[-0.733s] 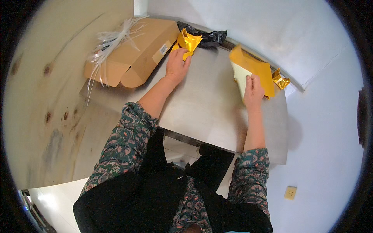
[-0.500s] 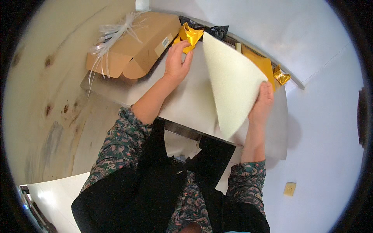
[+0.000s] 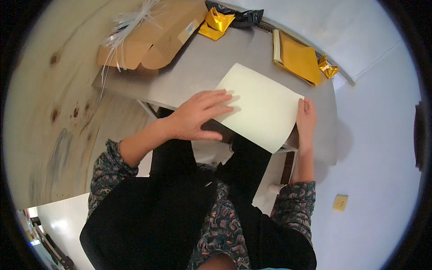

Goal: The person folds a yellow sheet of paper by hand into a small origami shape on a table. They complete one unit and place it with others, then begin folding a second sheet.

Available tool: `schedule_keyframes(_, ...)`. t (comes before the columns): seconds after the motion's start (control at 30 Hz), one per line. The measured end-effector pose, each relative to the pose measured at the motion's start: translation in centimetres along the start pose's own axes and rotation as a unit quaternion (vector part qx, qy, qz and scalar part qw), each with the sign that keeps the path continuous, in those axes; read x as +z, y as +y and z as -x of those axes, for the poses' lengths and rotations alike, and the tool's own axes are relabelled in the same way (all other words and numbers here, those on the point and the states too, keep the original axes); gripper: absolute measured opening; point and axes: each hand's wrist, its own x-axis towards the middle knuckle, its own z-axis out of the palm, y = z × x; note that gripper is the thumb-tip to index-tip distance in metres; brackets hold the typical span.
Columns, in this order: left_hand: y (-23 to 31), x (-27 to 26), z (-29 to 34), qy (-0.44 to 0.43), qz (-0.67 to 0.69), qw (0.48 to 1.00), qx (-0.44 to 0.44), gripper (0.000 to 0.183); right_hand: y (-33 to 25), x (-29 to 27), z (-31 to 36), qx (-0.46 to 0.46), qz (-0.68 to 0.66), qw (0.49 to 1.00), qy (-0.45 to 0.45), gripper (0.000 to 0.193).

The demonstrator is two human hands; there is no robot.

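A pale cream sheet of paper (image 3: 263, 108) lies at the near edge of the grey table, its near corner jutting past that edge. My right hand (image 3: 307, 114) pinches the sheet by its right corner. Over the sheet's left edge, my left hand (image 3: 200, 114) is spread, its fingertips on or just above the paper; actual contact cannot be made out. Farther back on the table is a stack of gold paper (image 3: 297, 58) with a pale strip along its left side. A folded gold paper piece (image 3: 328, 67) rests beside the stack, and another folded gold piece (image 3: 217, 22) sits near the far edge.
An open cardboard box (image 3: 164, 33) stands at the far left of the table (image 3: 180, 74), with a bundle of white plastic strips (image 3: 130, 27) hanging over it. Black plastic (image 3: 238, 17) lies at the back. A wooden panel (image 3: 67, 117) is on the left, a white wall on the right.
The cream sheet has come down from a tilted, raised position to nearly flat at the near edge. My left hand has moved from the folded gold piece back toward me onto the sheet's left side.
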Motion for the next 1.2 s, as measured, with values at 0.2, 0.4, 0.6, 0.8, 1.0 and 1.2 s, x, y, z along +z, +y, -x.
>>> schedule_keyframes(0.2, 0.1, 0.3, -0.3, -0.112, -0.041, 0.993, -0.004, 0.08, -5.2, -1.6, 3.1, -0.198, 0.207, 0.957, -0.046, 0.051)
schedule_keyframes(0.4, 0.1, -1.6, -1.1, -0.075, 0.025, 0.997, -0.011, 0.045, -11.2, -5.3, 8.5, -0.197, 0.144, 0.884, -0.399, 0.086)
schedule_keyframes(0.6, -0.9, -3.6, -4.5, -0.111, 0.238, 0.947, -0.186, 0.027, -12.3, -7.2, 7.5, -0.234, 0.118, 0.871, -0.417, 0.073)
schedule_keyframes(0.8, -4.1, -3.3, -5.1, -0.105, 0.362, 0.895, -0.238, 0.025, -9.2, -6.3, 6.3, 0.013, 0.058, 0.949, -0.31, 0.018)
schedule_keyframes(1.0, -5.7, -2.6, -6.2, -0.123, 0.308, 0.879, -0.342, 0.022, -7.5, -4.5, 5.4, 0.132, -0.022, 0.969, -0.207, 0.019)
schedule_keyframes(1.2, -4.4, -1.9, -6.8, -0.071, 0.198, 0.921, -0.329, 0.028, -7.2, -4.2, 3.9, 0.157, -0.044, 0.972, -0.17, 0.013)
